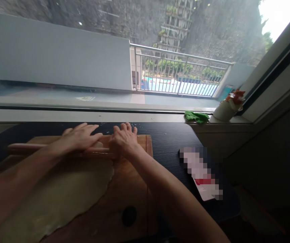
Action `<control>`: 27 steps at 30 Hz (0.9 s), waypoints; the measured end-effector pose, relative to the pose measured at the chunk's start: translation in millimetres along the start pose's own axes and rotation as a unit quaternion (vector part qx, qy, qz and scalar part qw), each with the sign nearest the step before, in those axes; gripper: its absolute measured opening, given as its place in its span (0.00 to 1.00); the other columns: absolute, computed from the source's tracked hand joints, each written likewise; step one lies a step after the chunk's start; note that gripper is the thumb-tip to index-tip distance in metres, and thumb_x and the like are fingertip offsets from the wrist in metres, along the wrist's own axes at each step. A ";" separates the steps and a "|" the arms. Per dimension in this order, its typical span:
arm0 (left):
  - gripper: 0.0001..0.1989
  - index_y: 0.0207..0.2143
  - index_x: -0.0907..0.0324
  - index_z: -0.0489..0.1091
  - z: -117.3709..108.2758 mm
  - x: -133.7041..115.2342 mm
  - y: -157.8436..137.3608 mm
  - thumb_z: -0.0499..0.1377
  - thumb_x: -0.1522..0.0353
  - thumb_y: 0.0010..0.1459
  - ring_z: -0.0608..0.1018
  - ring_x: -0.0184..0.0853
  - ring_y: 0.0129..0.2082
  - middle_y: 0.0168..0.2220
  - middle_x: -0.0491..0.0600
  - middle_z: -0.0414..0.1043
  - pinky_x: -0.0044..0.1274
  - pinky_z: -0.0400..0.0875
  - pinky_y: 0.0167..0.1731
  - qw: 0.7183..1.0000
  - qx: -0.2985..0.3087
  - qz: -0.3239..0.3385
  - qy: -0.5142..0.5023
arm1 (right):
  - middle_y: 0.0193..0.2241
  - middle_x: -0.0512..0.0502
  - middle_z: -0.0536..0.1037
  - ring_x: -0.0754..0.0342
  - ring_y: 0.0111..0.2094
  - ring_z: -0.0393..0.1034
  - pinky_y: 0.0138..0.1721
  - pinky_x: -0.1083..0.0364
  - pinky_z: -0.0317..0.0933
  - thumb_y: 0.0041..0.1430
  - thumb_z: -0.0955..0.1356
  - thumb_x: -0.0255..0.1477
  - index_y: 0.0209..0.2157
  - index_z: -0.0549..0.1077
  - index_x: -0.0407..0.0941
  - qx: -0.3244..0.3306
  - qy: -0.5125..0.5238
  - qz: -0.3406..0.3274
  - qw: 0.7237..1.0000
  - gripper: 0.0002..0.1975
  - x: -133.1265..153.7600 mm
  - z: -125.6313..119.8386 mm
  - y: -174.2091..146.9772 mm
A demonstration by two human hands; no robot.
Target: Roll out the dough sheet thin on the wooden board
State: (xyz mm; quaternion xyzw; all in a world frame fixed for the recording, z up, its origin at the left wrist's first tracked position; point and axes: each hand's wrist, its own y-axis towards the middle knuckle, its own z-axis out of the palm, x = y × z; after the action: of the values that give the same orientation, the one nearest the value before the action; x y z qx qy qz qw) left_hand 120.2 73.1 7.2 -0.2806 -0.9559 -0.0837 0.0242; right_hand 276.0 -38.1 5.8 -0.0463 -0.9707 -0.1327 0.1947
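A wooden rolling pin (26, 146) lies crosswise near the far side of a wooden cutting board (135, 189). My left hand (78, 136) rests palm-down across its middle, fingers stretched forward and apart. Over the pin's right end lies my right hand (124, 138), its fingers also reaching forward and spread; its palm covers that end. Along the far edge of a wide, thin sheet of rolled dough (79, 189), a small part looks lifted or folded against the pin beside my left hand. My left forearm hides much of the sheet's left part.
The board sits on a black table (165, 141) by a window. A phone-like object (200, 175), mostly blurred out, lies to the right. On the sill (160, 116) are a green cloth (197, 117) and a pale pot-like figure (227, 108). White specks dot the table's far edge.
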 end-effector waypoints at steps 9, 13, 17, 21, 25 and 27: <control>0.26 0.57 0.57 0.61 -7.8 -0.9 -80.1 0.41 0.58 0.60 0.53 0.44 0.62 0.61 0.50 0.56 0.43 0.45 0.57 0.998 -0.019 0.038 -0.039 | 0.57 0.43 0.60 0.47 0.61 0.44 0.57 0.41 0.44 0.63 0.53 0.36 0.53 0.60 0.49 -0.018 -0.020 -0.044 0.999 0.19 42.9 -3.6 -72.2; 0.26 0.56 0.60 0.61 -18.9 -2.3 -147.9 0.40 0.59 0.61 0.53 0.41 0.62 0.60 0.51 0.59 0.40 0.42 0.59 0.994 -0.094 0.035 -0.047 | 0.57 0.46 0.60 0.47 0.62 0.42 0.58 0.42 0.41 0.64 0.53 0.36 0.53 0.62 0.49 -0.026 -0.054 -0.110 0.992 0.19 67.3 -3.6 -114.4; 0.25 0.53 0.58 0.64 -29.9 -14.3 -142.0 0.38 0.60 0.62 0.54 0.41 0.62 0.59 0.51 0.60 0.40 0.45 0.59 0.996 -0.078 0.004 -0.053 | 0.56 0.46 0.62 0.47 0.61 0.45 0.58 0.44 0.41 0.63 0.54 0.36 0.52 0.64 0.51 -0.039 -0.069 -0.048 0.996 0.19 58.5 3.2 -97.8; 0.25 0.50 0.58 0.66 -33.3 -19.8 -85.3 0.39 0.57 0.60 0.56 0.43 0.60 0.56 0.52 0.63 0.43 0.49 0.56 0.997 0.021 -0.030 -0.069 | 0.54 0.41 0.65 0.45 0.59 0.51 0.54 0.43 0.48 0.62 0.54 0.34 0.50 0.67 0.49 -0.047 -0.050 0.040 0.997 0.19 39.6 8.7 -51.6; 0.26 0.52 0.59 0.64 -33.5 -20.3 -63.9 0.40 0.56 0.60 0.57 0.44 0.60 0.57 0.54 0.62 0.45 0.50 0.55 0.996 0.036 -0.025 -0.084 | 0.55 0.39 0.64 0.45 0.58 0.53 0.52 0.43 0.50 0.61 0.55 0.33 0.52 0.66 0.47 -0.049 -0.052 0.056 0.996 0.20 36.2 4.0 -39.9; 0.28 0.55 0.61 0.62 -30.6 -18.9 -81.4 0.39 0.57 0.60 0.54 0.44 0.62 0.59 0.55 0.59 0.44 0.46 0.57 0.996 0.007 -0.010 -0.084 | 0.55 0.41 0.63 0.47 0.59 0.52 0.54 0.45 0.49 0.62 0.54 0.33 0.52 0.66 0.49 -0.040 -0.058 0.049 0.996 0.20 43.6 2.5 -55.2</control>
State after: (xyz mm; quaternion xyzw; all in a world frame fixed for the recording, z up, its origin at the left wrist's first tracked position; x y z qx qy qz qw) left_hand 92.1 -9.7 23.7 -0.2766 -0.9579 -0.0531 -0.0549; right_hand 227.2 -88.7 7.4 -0.1090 -0.9710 -0.1584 0.1423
